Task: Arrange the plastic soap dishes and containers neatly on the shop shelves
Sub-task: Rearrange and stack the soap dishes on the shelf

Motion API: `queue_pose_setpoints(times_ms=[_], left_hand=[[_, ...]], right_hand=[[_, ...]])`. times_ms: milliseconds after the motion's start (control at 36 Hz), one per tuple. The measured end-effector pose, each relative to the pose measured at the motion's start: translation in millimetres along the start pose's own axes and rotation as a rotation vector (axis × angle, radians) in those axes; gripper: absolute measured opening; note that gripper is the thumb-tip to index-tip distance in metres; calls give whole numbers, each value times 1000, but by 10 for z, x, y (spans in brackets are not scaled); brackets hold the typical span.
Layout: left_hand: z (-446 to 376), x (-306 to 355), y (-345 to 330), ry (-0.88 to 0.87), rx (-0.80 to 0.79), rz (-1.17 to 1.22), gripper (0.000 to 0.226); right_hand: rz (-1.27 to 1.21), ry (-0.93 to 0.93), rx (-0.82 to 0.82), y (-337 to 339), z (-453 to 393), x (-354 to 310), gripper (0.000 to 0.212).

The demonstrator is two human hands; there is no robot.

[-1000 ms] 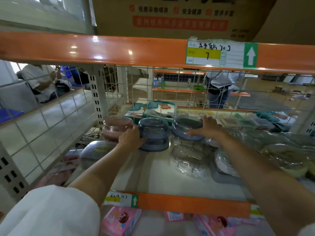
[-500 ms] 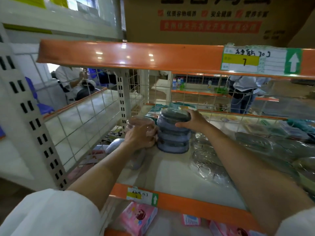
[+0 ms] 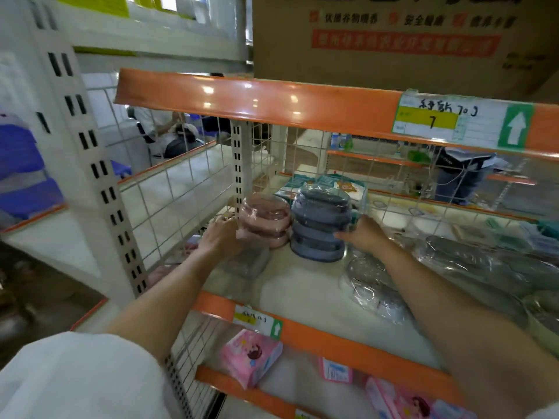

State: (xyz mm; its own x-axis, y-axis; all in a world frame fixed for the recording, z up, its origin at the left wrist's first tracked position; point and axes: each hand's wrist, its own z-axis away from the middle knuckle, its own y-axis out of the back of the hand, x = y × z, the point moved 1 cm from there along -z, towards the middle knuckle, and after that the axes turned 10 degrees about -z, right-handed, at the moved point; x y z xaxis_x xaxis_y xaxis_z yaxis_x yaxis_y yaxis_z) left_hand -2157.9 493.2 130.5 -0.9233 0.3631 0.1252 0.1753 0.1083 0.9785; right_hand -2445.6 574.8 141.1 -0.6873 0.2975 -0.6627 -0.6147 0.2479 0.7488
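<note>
Both hands are on the stacks at the back left of the shelf (image 3: 296, 285). The left hand (image 3: 219, 235) holds the near-left side of the pink stack (image 3: 264, 219), with its fingers curled against the wrapped dishes; how far they reach round cannot be told through the blur. The right hand (image 3: 361, 234) presses its fingers against the right flank of the grey stack (image 3: 320, 222), and whether they curl round it is not clear.

Between the two hands the stacks stand side by side, touching or nearly so, the pink one lower and nearer the wire side panel (image 3: 181, 207), the grey one taller. Each looks like lidded plastic dishes in clear film; nothing inside them can be made out.

Judging from this, the step in hand is squaring the two stacks together into the back corner. The next move likely calls for an even push from both sides so neither stack tips, the taller grey one being the likelier to slide apart.

Just below the left hand lies a clear wrapped container (image 3: 248, 261) on its side. Right of and nearer than the right hand, several clear film-wrapped dishes (image 3: 372, 285) lie loose and unstacked, with more dark wrapped dishes (image 3: 472, 261) farther right; these probably need arranging yet.
</note>
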Motion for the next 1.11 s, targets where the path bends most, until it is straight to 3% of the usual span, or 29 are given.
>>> queue_pose_setpoints(times_ms=[83,222,333,417,556,611,667,778,833,917,1028,1111], left_hand=[[70,-138,-18,83,-46,-6,48],[148,-343,-93,172,-114,5,51],[172,-456,-138,202,-164,76,49],[161,-528,-165,186,-193,130,45],[140,-556,-166,173,-254,252,36],[167,-511,-123,187,-258,276,35],[154,-444,-124,158,-278,264,31],[152,-245,-134,83,-295,220,35],[160,-103,-114,22,-305,187,40],[152,120,-113,-102,-370,192,57],[145,385,-144,-278,-405,235,49],[115,486,-236,-377,-379,286,60]], right_hand=[[17,22,-35,-110,169,-31,42],[-11,32,-62,-422,258,-133,52],[1,45,-125,-733,381,-345,15],[-24,-1,-165,-997,422,-468,29],[-68,-26,-253,-1316,492,-699,21],[-124,1,-266,-1389,516,-750,35],[-168,11,-250,-1384,585,-780,42],[-185,-21,-171,-1268,670,-656,18],[-177,-49,-131,-1174,687,-552,23],[-173,-80,-102,-1029,743,-412,5],[-250,-152,-46,-842,874,-265,25],[-247,-161,-42,-702,1012,-175,15]])
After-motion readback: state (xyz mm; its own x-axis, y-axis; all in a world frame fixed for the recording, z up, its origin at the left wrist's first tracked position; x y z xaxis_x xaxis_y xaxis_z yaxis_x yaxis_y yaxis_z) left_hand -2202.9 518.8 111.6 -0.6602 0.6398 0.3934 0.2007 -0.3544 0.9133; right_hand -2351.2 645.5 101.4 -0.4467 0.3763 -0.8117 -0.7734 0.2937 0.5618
